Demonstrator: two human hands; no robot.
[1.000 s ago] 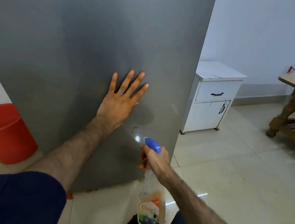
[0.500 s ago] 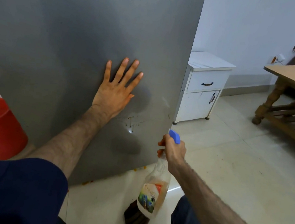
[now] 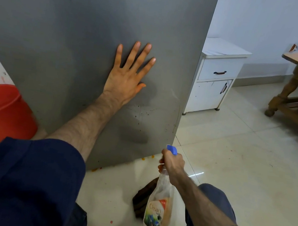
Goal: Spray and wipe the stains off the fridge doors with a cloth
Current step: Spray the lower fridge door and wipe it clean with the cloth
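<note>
Pressing flat with fingers spread, the left hand (image 3: 128, 77) is laid on the grey brushed-metal fridge door (image 3: 79, 32). Dark speckled stains (image 3: 140, 111) are seen just beside its wrist. A clear plastic spray bottle with a blue nozzle (image 3: 159, 206) is gripped at the neck by the right hand (image 3: 171, 164), below the door's corner. A dark brown cloth (image 3: 142, 198) is seen on the floor behind the bottle.

Grey fridge door (image 3: 80, 26) w/ dark specks, red bucket (image 3: 1, 111), blue-capped spray bottle (image 3: 158, 208).
</note>
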